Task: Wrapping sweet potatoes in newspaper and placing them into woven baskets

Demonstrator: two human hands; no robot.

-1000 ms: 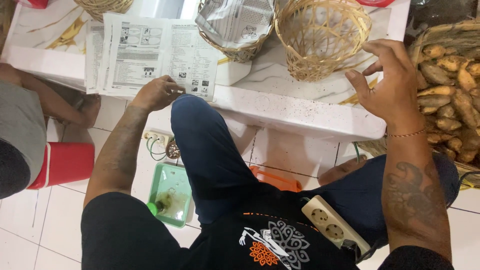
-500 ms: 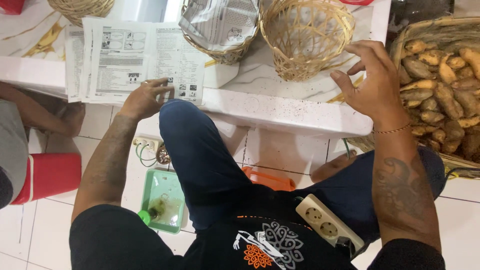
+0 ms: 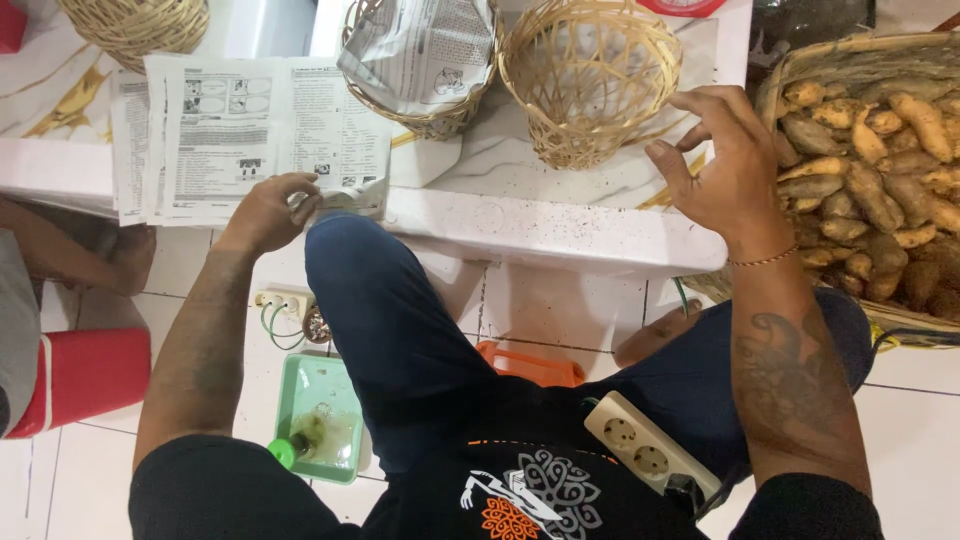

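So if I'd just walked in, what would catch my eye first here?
Probably the big basket of sweet potatoes heaped at the far right, with the person's right hand spread open beside it. Next, the empty woven basket on the white marble-look table, beside a paper-lined basket. At the left, the left hand pinches the edge of a stack of printed sheets.

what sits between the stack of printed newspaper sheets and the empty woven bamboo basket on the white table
In the head view, a second woven basket lined with newspaper stands between the stack of printed newspaper sheets and the empty woven bamboo basket.
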